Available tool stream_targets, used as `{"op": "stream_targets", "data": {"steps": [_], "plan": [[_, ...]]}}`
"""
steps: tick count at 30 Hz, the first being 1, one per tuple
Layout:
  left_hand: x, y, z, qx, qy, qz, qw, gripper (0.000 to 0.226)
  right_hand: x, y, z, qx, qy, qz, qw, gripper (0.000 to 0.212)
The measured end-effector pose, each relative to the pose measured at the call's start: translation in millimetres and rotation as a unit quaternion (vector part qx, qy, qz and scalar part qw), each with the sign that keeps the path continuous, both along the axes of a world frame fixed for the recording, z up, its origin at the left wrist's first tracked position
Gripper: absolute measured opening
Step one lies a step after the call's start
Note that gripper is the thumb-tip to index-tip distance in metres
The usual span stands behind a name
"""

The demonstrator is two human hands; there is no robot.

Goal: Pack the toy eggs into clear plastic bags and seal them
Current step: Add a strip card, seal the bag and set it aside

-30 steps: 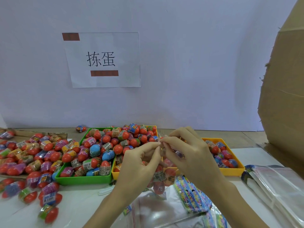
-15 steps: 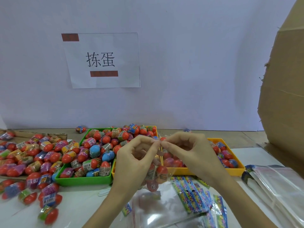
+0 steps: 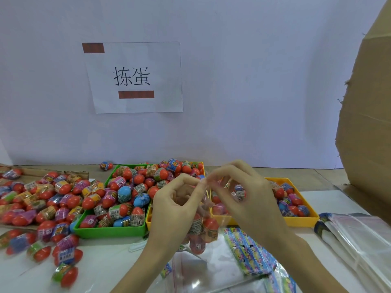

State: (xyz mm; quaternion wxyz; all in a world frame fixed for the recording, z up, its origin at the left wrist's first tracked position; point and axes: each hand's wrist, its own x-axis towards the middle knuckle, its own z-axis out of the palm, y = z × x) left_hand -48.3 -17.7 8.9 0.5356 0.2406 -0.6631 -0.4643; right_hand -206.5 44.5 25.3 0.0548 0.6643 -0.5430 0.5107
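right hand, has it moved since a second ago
Yes: the right hand has slid right, from near the green plastic tray to over the yellow plastic tray.

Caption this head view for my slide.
Both hands pinch shut a clear bag of toy eggs above the table.

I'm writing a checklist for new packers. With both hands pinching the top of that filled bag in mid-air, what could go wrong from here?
1. The left hand and right hand pinch only the top edge of the clear bag; the eggs in it hang unsupported, so a slip could drop them.
2. An uneven pinch may leave the seal partly open.
3. Loose eggs lie near the table's front edge and could roll off if bumped.
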Motion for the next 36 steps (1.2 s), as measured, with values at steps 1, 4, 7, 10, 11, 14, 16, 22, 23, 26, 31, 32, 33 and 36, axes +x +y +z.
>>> {"op": "stream_targets", "data": {"steps": [1, 4, 7, 10, 11, 14, 16, 22, 23, 26, 31, 32, 33, 36], "plan": [[-0.2, 0.0, -0.4, 0.004, 0.003, -0.002, 1.000, 0.014, 0.0, -0.3, -0.8, -0.024, 0.035, -0.001, 0.999, 0.010], [0.5, -2.2, -1.7, 0.016, 0.013, -0.003, 1.000, 0.015, -3.3, -0.5, -2.3, -0.037, 0.067, -0.007, 0.997, 0.010], [1.2, -3.2, -1.0, 0.021, 0.007, -0.006, 1.000, 0.015, -4.4, -0.8, -2.5, -0.023, 0.056, -0.006, 0.998, 0.013], [1.3, -2.5, -0.2, 0.037, 0.008, -0.021, 0.999, 0.014, -4.7, -0.4, -1.6, -0.002, 0.005, 0.006, 1.000, 0.011], [1.6, -2.6, -0.2, 0.037, 0.005, -0.022, 0.999, 0.014, -4.9, 0.0, -1.3, 0.013, -0.024, 0.014, 1.000, 0.010], [2.7, -3.0, 0.6, 0.037, 0.004, -0.025, 0.999, 0.011, -4.8, 0.7, 0.1, 0.067, -0.126, 0.058, 0.988, 0.008], [3.1, -3.2, 1.2, 0.044, 0.010, -0.034, 0.998, 0.011, -4.5, 0.6, 1.6, 0.091, -0.166, 0.081, 0.979, 0.006], [3.4, -4.4, 0.4, 0.046, 0.005, -0.057, 0.997, 0.013, -4.8, 1.1, 0.7, 0.098, -0.144, 0.062, 0.983, 0.005], [3.3, -4.6, 0.5, 0.046, 0.003, -0.058, 0.997, 0.012, -3.8, 1.1, 0.3, 0.084, -0.119, 0.049, 0.988, 0.006], [3.8, -5.5, 0.1, 0.048, -0.013, -0.059, 0.997, 0.011, -1.5, 0.7, -0.7, 0.039, -0.056, 0.005, 0.998, 0.009], [6.2, -7.9, -3.6, 0.050, -0.036, -0.060, 0.996, 0.020, -2.0, -0.2, -2.3, 0.012, -0.016, -0.041, 0.999, 0.008], [5.6, -7.6, -4.0, 0.052, -0.036, -0.058, 0.996, 0.022, -2.5, -0.2, -1.8, 0.008, -0.014, -0.042, 0.999, 0.009], [4.7, -7.0, -4.0, 0.054, -0.034, -0.055, 0.996, 0.024, -2.8, 0.0, -1.1, 0.001, -0.012, -0.040, 0.999, 0.008], [1.7, -5.3, -3.8, 0.058, -0.030, -0.047, 0.997, 0.027, -2.3, 0.6, -0.2, -0.023, 0.022, -0.025, 0.999, 0.004]]}}
